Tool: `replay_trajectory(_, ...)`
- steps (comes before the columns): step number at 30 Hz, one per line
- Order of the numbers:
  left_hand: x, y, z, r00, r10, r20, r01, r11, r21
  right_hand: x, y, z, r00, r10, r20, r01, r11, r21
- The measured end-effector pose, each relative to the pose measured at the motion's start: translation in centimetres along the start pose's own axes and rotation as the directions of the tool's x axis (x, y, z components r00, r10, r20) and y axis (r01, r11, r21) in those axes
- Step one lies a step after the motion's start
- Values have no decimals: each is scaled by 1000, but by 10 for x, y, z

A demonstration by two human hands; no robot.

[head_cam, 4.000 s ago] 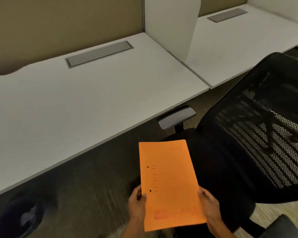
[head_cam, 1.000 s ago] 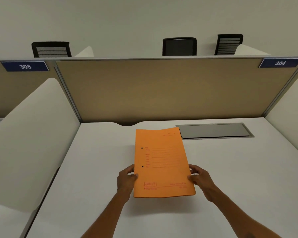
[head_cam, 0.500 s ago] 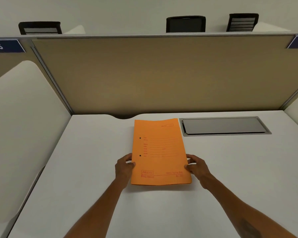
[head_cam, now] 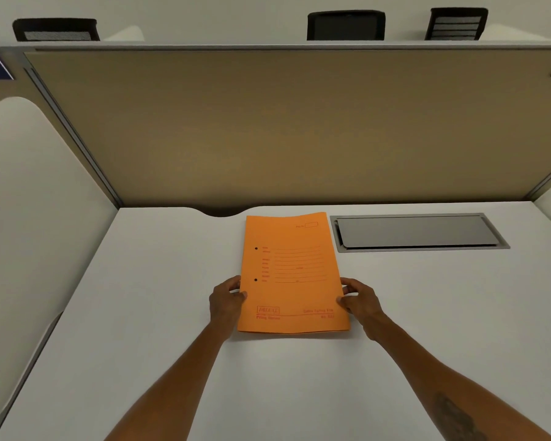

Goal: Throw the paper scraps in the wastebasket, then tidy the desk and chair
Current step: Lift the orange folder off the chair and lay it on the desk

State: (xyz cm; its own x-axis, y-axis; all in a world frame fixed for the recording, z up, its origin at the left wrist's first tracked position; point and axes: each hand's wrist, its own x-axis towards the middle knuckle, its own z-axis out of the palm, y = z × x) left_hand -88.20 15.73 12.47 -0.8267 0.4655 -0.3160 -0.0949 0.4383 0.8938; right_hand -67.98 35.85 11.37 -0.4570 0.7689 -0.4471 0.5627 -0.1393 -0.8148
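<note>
An orange paper folder (head_cam: pixel 291 275) with two punch holes and red print lies flat on the white desk (head_cam: pixel 140 313), near its back middle. My left hand (head_cam: pixel 226 300) grips the folder's left edge, thumb on top. My right hand (head_cam: pixel 360 299) grips its right edge the same way. No paper scraps, wastebasket or desk chair are in view.
A grey cable hatch (head_cam: pixel 417 232) is set into the desk just right of the folder. A tan partition (head_cam: pixel 299 128) closes the back, and white side screens (head_cam: pixel 35 192) stand left and right. Black chair backs (head_cam: pixel 345 25) show beyond the partition.
Four seconds ago I held the folder over the floor beside a black chair. Since then I have faced the desk and lowered the folder flat onto it, sliding it slightly toward the partition.
</note>
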Motion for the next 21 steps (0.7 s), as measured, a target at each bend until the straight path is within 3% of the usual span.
replay_trajectory(5, 10, 3, 7, 999, 4, -36, -4, 1000, 2, 9, -3, 3, 1000, 2, -24, -2, 1000, 9)
replay_trajectory(14, 9, -1, 11, 992, -126, -14, 127, 991, 47, 3, 3, 3, 999, 41, -26, -39, 997, 65)
replay_trajectory(21, -18, 6, 2, 995, -96, 28, 92, 988, 124, -25, -5, 7, 999, -23, -30, 22, 999, -31)
